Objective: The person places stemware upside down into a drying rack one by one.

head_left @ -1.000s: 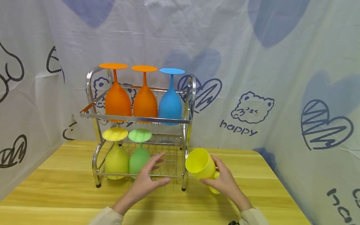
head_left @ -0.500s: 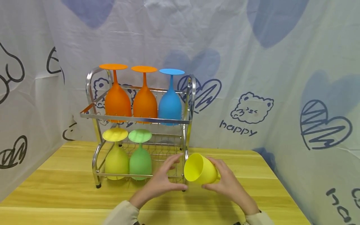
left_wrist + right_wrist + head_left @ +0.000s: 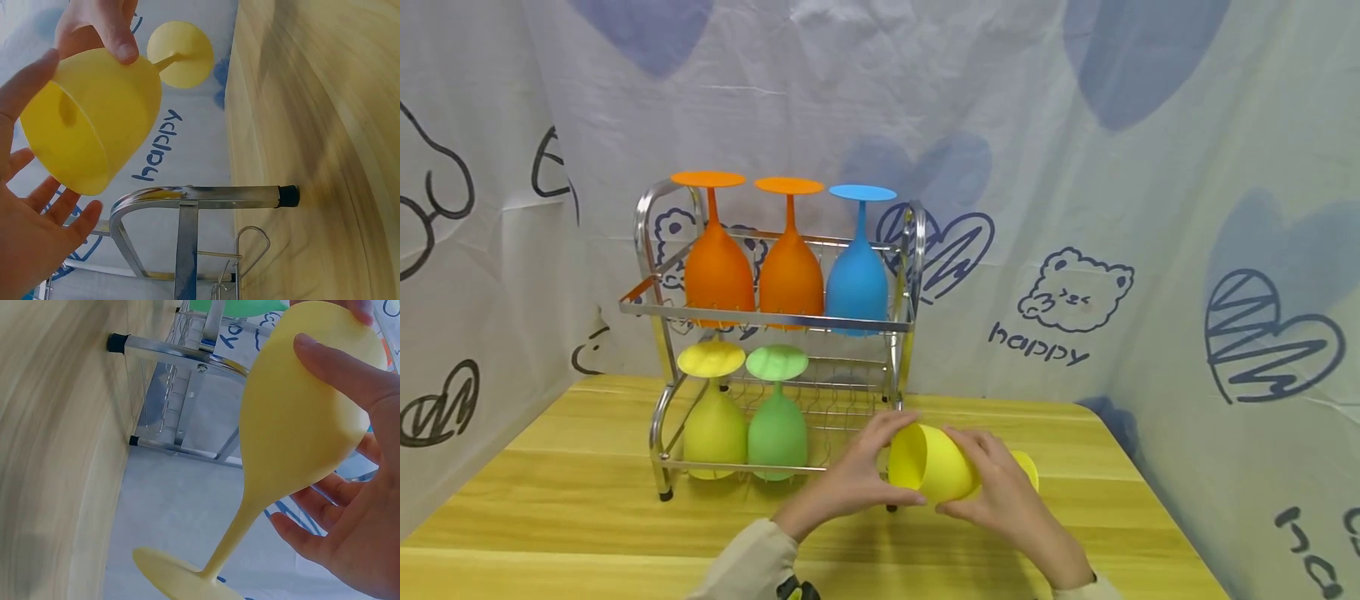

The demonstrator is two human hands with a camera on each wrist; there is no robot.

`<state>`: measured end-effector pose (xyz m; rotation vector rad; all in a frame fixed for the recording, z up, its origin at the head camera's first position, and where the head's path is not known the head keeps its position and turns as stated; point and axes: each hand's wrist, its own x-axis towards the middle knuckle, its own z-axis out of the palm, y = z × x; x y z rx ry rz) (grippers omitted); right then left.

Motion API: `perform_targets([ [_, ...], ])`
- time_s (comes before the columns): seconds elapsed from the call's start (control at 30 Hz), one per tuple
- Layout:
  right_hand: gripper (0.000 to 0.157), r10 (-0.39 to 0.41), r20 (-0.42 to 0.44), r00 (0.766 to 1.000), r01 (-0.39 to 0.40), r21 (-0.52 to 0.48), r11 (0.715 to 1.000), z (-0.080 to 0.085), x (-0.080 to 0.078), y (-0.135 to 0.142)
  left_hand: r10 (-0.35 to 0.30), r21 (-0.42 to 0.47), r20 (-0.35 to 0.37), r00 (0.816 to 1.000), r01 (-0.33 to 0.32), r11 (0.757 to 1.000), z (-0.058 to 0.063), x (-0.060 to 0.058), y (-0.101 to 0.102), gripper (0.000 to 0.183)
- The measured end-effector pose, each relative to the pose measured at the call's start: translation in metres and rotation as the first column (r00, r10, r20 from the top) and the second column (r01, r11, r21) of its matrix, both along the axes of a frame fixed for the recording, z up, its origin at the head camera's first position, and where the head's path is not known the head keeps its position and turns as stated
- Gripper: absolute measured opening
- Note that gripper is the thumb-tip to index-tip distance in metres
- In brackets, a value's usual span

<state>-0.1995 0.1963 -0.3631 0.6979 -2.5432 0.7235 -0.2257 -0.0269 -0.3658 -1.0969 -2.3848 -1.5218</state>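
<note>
My right hand (image 3: 1000, 492) grips the bowl of a yellow plastic wine glass (image 3: 951, 467), thumb on one side and fingers on the other. The glass is tilted on its side above the table, mouth toward the left and foot to the right. In the right wrist view its stem and round foot (image 3: 169, 575) hang free. Around the mouth, my left hand (image 3: 857, 475) is spread with thumb and fingers apart. In the left wrist view, the left fingers (image 3: 62, 209) lie close to the rim; firm contact cannot be made out.
Behind the hands stands a two-tier metal rack (image 3: 767, 318). Upside down on top are two orange glasses (image 3: 718, 271) and a blue one (image 3: 857, 283). Below sit a yellow-green glass (image 3: 713, 429) and a green one (image 3: 777, 433). A patterned cloth (image 3: 1075, 167) encloses the wooden table (image 3: 587, 533).
My left hand has moved right, from in front of the rack to the glass's mouth. The yellow glass has turned more sideways in my right hand, its foot swinging out to the right.
</note>
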Motion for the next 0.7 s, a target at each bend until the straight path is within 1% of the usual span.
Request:
perform_targets([
  [0.13, 0.089, -0.009, -0.031, 0.999, 0.010, 0.037, 0.999, 0.000, 0.001, -0.001, -0.002, -0.019, 0.028, 1.000, 0.002, 1.000, 0.002, 0.000, 0.001, 0.089],
  [0.23, 0.090, -0.015, -0.045, 0.999, 0.017, 0.048, 0.999, 0.001, 0.002, -0.001, -0.017, 0.003, 0.031, 0.999, 0.017, 1.000, 0.001, 0.000, 0.001, 0.086],
  [0.3, 0.090, -0.018, -0.060, 0.998, 0.021, 0.059, 0.998, 0.002, 0.002, -0.001, -0.030, 0.032, 0.036, 0.999, 0.029, 0.999, 0.000, -0.001, 0.000, 0.084],
  [0.4, 0.090, -0.005, -0.098, 0.995, 0.014, 0.090, 0.996, 0.004, 0.002, -0.003, -0.062, 0.104, 0.076, 0.995, 0.054, 0.993, -0.003, -0.002, -0.001, 0.080],
  [0.47, 0.089, 0.009, -0.145, 0.989, 0.009, 0.121, 0.993, 0.007, 0.002, -0.004, -0.079, 0.157, 0.113, 0.991, 0.060, 0.986, -0.005, -0.003, -0.002, 0.079],
  [0.53, 0.088, 0.028, -0.204, 0.979, 0.003, 0.149, 0.989, 0.010, 0.002, -0.005, -0.091, 0.216, 0.155, 0.984, 0.056, 0.975, -0.006, -0.004, -0.004, 0.077],
  [0.6, 0.085, 0.047, -0.274, 0.961, -0.005, 0.152, 0.988, 0.012, 0.002, -0.006, -0.089, 0.270, 0.192, 0.977, 0.035, 0.962, -0.008, -0.004, -0.006, 0.076],
  [0.67, 0.078, 0.070, -0.338, 0.938, -0.033, 0.115, 0.993, 0.013, 0.002, -0.007, -0.074, 0.319, 0.233, 0.970, -0.004, 0.948, -0.010, -0.005, -0.008, 0.076],
  [0.7, 0.074, 0.082, -0.365, 0.928, -0.056, 0.081, 0.995, 0.012, 0.003, -0.007, -0.067, 0.341, 0.256, 0.964, -0.026, 0.940, -0.010, -0.005, -0.009, 0.076],
])
